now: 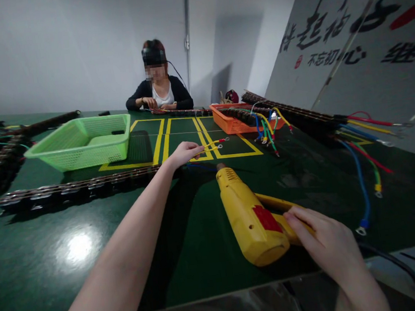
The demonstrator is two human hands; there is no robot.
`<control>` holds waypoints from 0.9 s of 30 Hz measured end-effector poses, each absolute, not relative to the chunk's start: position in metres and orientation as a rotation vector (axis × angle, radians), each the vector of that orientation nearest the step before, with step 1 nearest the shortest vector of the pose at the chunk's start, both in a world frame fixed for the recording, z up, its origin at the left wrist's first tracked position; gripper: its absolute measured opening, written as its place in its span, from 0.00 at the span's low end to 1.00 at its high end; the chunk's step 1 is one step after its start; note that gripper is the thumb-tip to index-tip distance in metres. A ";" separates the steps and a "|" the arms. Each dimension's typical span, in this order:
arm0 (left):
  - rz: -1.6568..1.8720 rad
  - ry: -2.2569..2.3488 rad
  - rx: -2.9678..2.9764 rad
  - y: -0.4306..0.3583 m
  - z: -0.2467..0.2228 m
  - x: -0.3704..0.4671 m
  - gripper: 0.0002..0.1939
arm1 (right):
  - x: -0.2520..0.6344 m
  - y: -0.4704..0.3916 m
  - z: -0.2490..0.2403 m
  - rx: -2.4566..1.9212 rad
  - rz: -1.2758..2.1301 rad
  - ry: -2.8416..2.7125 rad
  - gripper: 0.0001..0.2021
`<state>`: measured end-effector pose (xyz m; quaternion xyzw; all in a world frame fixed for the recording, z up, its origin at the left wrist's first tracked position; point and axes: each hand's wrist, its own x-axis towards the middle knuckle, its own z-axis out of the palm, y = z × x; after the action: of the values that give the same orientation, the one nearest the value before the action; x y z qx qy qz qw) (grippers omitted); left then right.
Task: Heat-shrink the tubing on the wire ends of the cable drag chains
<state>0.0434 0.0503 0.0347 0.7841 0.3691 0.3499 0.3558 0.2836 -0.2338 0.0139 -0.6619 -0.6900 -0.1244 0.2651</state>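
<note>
My left hand [184,153] reaches far across the green table and pinches yellow wires [215,145] with ring terminals at the end of a long dark terminal strip [72,187]. My right hand [324,243] grips the handle of a yellow electric screwdriver [247,213] that lies on the table with its tip pointing away toward the wires.
A green plastic basket [82,141] stands at the back left, an orange tray [231,122] at the back right. More strips with coloured wires [360,148] lie along the right side. A person sits across the table [54,253]. Yellow tape lines [161,141] mark boxes.
</note>
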 end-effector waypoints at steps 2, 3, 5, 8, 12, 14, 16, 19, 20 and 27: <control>0.909 0.951 2.034 0.050 0.034 0.043 0.19 | 0.281 -0.234 0.015 -1.772 -0.373 -1.881 0.19; 0.911 0.950 2.039 0.050 0.034 0.043 0.19 | 0.279 -0.234 0.016 -1.767 -0.384 -1.888 0.19; 0.914 0.950 2.046 0.052 0.033 0.043 0.19 | 0.273 -0.234 0.018 -1.754 -0.385 -1.907 0.19; 0.916 0.954 2.051 0.055 0.031 0.043 0.19 | 0.258 -0.233 0.019 -1.732 -0.352 -1.938 0.18; 0.913 0.946 2.061 0.061 0.027 0.044 0.20 | 0.231 -0.228 0.018 -1.718 -0.251 -1.989 0.18; 0.909 0.943 2.070 0.062 0.026 0.044 0.21 | 0.216 -0.225 0.017 -1.703 -0.219 -2.003 0.18; 0.904 0.940 2.081 0.062 0.027 0.044 0.21 | 0.204 -0.222 0.016 -1.693 -0.204 -2.003 0.18; 0.891 0.933 2.096 0.059 0.029 0.044 0.21 | 0.194 -0.220 0.015 -1.686 -0.191 -1.985 0.18; 0.887 0.929 2.099 0.058 0.030 0.044 0.21 | 0.192 -0.220 0.014 -1.685 -0.184 -1.979 0.19; 0.870 0.898 2.115 0.055 0.030 0.042 0.22 | 0.198 -0.222 0.017 -1.659 -0.066 -1.972 0.19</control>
<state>0.0421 0.0549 0.0304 0.8109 0.3442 0.3336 0.3358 0.1983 -0.2221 0.0167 -0.6183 -0.7346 -0.0247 0.2782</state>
